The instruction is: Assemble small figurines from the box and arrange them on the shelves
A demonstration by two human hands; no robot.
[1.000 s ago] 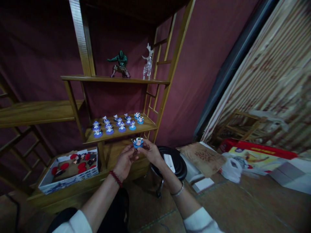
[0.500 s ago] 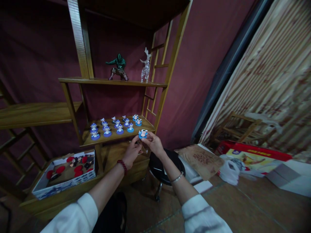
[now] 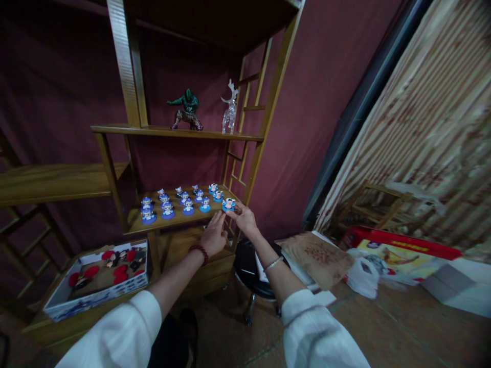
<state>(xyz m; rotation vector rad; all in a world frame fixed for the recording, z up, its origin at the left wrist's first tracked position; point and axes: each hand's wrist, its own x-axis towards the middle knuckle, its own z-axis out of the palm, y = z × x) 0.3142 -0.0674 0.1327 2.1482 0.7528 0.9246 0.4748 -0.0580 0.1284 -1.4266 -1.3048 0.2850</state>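
Note:
At the right front corner of the lower shelf [image 3: 174, 223], a small figurine [image 3: 228, 204] on a blue base is between the fingertips of my right hand [image 3: 245, 221]. Just left of it, my left hand [image 3: 214, 236] has its fingers stretched towards the shelf's front edge and holds nothing I can see. Beside them stand rows of little figurines: purple-haired ones such as the figurine [image 3: 168, 209], small figures such as the one [image 3: 178, 191] at the back, and two blue-based figurines, one of them a figurine [image 3: 218, 196] close behind my fingers.
On the shelf above stand a green crouching statue [image 3: 187, 110] and a clear deer figure [image 3: 229, 110]. An open box [image 3: 95, 296] with red-and-black items lies lower left. A black wheeled stool [image 3: 245, 271], brown paper [image 3: 314, 253] and a red-yellow carton [image 3: 406, 255] are at right.
Both hands have moved slightly up and forward, bringing the blue-based figurine to the shelf corner. My left hand has come off it and its fingers have straightened.

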